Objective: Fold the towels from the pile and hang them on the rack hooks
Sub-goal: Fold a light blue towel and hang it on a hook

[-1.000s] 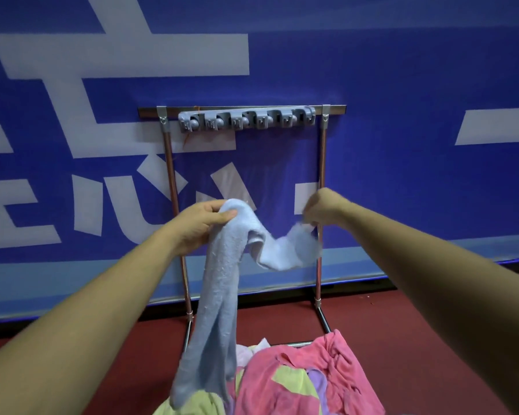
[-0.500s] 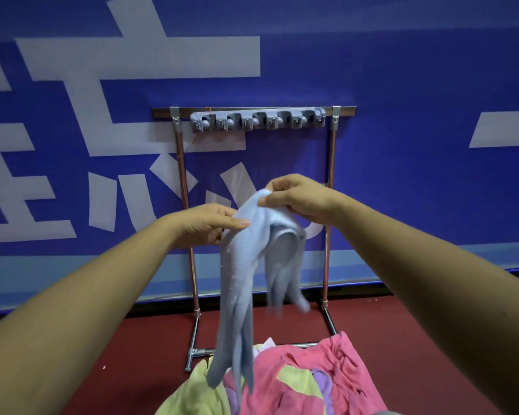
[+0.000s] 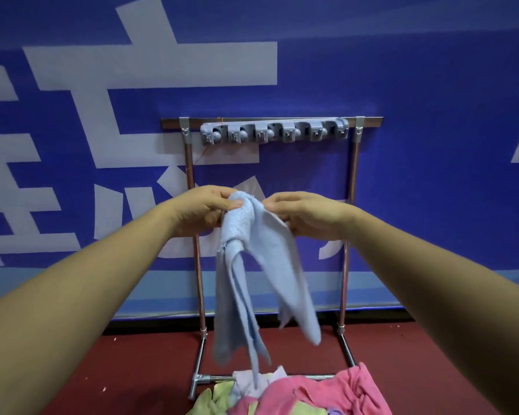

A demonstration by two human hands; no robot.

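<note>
Between the posts of the rack (image 3: 354, 175), a pale blue towel (image 3: 270, 265) hangs in two limp, crumpled tails, its top bunched. Both the left hand (image 3: 198, 209) and the right hand (image 3: 306, 215) pinch that top edge, fingers curled, nearly touching. Beneath it lies the pile (image 3: 312, 393) of pink and yellow towels; grey hooks (image 3: 274, 133) sit above.

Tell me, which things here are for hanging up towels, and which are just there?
For the job: blue towel, held by the left hand and right hand; rack; hooks; pile.
Just there: banner; floor.
</note>
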